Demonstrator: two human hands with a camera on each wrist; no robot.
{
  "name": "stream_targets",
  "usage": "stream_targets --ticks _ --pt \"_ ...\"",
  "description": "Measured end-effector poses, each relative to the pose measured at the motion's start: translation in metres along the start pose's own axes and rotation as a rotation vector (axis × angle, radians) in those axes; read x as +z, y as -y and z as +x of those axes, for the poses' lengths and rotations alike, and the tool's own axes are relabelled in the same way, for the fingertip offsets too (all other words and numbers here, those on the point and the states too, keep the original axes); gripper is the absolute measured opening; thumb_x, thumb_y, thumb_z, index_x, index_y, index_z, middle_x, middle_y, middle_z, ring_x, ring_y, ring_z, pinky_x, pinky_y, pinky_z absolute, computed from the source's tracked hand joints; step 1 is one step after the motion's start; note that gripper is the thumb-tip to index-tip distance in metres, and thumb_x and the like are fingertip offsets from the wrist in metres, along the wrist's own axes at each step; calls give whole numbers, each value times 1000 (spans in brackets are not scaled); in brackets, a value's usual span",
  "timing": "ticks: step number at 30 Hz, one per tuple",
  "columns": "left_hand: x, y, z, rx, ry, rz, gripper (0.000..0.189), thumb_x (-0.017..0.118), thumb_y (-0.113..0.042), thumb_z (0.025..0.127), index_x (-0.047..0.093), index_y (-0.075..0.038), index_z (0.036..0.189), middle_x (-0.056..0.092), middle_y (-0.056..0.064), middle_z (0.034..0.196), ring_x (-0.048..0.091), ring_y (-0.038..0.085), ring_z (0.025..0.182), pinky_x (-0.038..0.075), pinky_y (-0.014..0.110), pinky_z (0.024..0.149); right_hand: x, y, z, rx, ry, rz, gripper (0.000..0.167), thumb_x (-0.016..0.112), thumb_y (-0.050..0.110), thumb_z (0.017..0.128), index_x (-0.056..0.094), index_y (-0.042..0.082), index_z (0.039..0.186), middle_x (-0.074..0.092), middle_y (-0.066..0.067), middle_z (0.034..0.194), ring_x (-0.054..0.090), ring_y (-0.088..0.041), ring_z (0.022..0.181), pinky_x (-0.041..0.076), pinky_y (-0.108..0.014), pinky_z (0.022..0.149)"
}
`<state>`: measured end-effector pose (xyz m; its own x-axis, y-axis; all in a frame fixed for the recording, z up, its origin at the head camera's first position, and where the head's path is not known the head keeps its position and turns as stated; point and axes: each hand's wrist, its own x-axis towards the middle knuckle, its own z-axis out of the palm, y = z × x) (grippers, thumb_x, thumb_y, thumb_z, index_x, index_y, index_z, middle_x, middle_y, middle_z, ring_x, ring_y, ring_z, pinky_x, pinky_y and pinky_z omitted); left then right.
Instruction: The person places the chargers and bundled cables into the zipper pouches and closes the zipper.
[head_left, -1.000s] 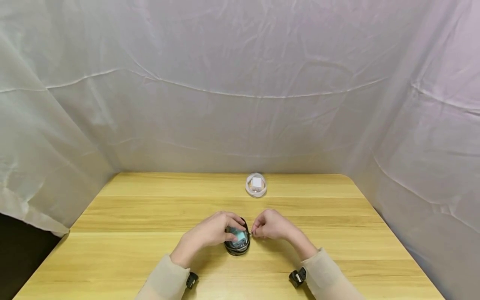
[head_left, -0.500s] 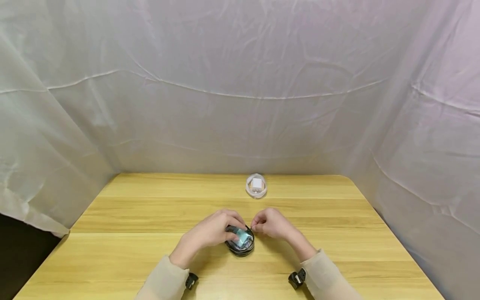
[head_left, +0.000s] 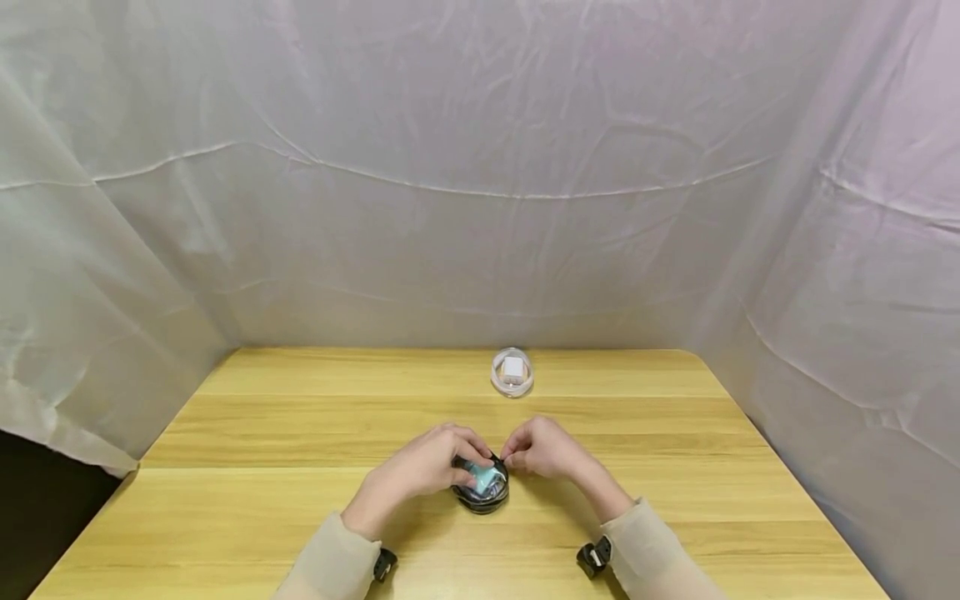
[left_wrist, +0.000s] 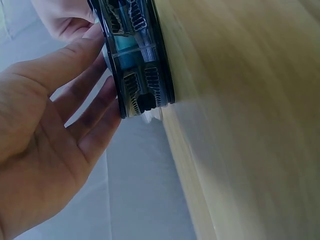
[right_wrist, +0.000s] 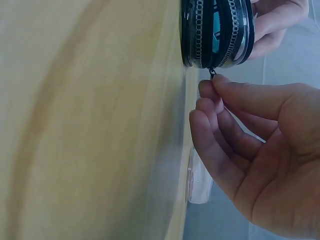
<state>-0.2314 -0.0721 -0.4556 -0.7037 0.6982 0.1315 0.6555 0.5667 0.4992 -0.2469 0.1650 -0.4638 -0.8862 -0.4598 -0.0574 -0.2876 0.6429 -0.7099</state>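
A small round clear zip pouch with black edging is on the wooden table, a teal item showing inside it. My left hand grips it from the left, thumb on the clear top face and fingers along the far side. In the left wrist view the zip teeth stand parted along the pouch's side wall. My right hand is at the pouch's right side. Its thumb and forefinger pinch the black zip pull, and the parted zip above it shows teal between its two rows.
Farther back on the table lies a round clear case with a whitish rim and a white block in it. Pale fabric hangs behind the table and on both sides.
The pouch has shifted slightly right, up against the right fingertips, while the left hand kept its hold. The right hand has barely moved and still pinches the zip pull.
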Motion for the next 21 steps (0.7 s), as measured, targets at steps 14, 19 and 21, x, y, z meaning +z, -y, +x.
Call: stream_targets --ticks 14,19,21 --pt "1 3 3 1 10 -35 27 86 -9 84 82 -11 111 74 -3 118 67 17 113 55 32 99 -5 1 -3 -72 20 -70 10 80 0 85 77 9 80 71 2 72 57 -9 65 49 -23 57" --pt "0 1 3 -6 15 -60 28 86 -7 83 82 -9 111 74 -2 118 68 16 111 56 29 97 -9 0 -5 -90 68 -58 13 79 -3 84 77 9 81 69 1 69 56 -7 61 48 -22 55" --pt "0 1 3 -15 16 -64 28 86 -7 84 82 -9 111 74 -2 118 67 15 111 55 28 97 -11 0 -6 -97 83 -58 12 79 -3 84 77 9 81 68 2 69 56 -7 61 48 -22 56"
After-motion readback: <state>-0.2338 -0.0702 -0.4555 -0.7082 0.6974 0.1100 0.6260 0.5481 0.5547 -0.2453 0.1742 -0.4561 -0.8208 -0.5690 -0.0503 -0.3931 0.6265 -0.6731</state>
